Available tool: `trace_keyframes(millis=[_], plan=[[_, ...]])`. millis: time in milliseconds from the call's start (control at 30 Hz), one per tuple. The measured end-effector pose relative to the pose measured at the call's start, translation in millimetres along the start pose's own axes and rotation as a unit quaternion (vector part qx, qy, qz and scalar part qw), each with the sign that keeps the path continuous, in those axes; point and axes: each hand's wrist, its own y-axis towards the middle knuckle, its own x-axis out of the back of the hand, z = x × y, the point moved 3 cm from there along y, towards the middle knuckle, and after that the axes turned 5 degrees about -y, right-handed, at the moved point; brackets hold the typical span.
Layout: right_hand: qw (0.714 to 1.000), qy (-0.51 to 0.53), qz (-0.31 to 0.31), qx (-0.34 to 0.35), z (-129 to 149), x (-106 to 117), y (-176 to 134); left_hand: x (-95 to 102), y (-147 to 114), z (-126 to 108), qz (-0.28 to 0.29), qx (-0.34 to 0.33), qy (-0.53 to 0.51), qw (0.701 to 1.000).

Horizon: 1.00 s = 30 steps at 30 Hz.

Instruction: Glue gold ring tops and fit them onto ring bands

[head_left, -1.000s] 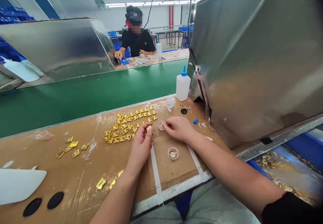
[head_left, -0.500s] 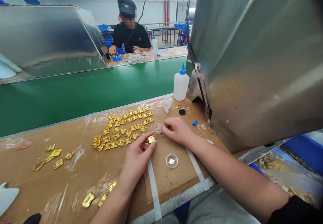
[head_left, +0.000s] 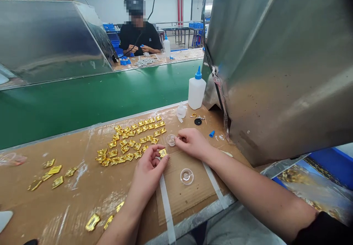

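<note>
My left hand (head_left: 151, 166) pinches a small gold-coloured metal piece (head_left: 163, 152) between thumb and fingers. Close beside it, my right hand (head_left: 190, 141) has its fingertips closed at the rim of a small clear cup (head_left: 170, 140). Whatever those fingertips hold is too small and hidden to name. A second clear cup (head_left: 186, 176) stands nearer to me on a taped cardboard sheet (head_left: 193, 197). Rows of similar gold pieces (head_left: 129, 142) lie left of my hands. Several more gold pieces (head_left: 57, 182) are scattered farther left and near my left forearm.
A white bottle with a blue tip (head_left: 196, 92) and a small white bottle (head_left: 181, 110) stand behind my hands. A blue cap (head_left: 211, 134) lies right. A metal hood (head_left: 275, 72) rises at the right. Beyond the green belt (head_left: 110, 98) sits a co-worker (head_left: 140, 37).
My left hand has turned the gold piece slightly, while my right hand stays by the cup. The view has shifted a little. Across the belt, the co-worker's hands have come up and closer together.
</note>
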Motion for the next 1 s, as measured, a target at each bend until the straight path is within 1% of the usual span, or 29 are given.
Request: trace_keyframes(millis=[100,167,267,333,467,633,1000], plan=[[1.000,0.027,-0.011,0.000,-2.4,-1.0,0.5,-2.5,0.4,1.0,0.014,0.010,-0.015,1.000],[0.998,0.055,-0.029,-0.008,-4.4,-0.2,1.1,-3.9,0.8,0.9,0.019,0.015,-0.019,1.000],[0.992,0.107,-0.059,-0.029,-5.4,3.8,1.2,-5.0,1.4,-0.3,0.023,0.024,-0.021,0.999],[0.987,0.141,-0.066,-0.035,-2.8,6.9,-0.3,-5.4,1.4,-1.2,0.026,0.029,-0.021,0.999],[0.981,0.188,-0.042,-0.023,7.9,8.1,-7.0,-6.3,1.0,-2.7,0.027,0.032,-0.017,0.999],[0.978,0.209,0.000,-0.013,13.7,1.0,-12.6,-7.4,0.2,-4.4,0.027,0.038,-0.009,0.999],[0.977,0.212,0.021,-0.010,13.0,-2.3,-10.8,-3.8,-1.0,-3.7,0.029,0.031,0.024,0.999]])
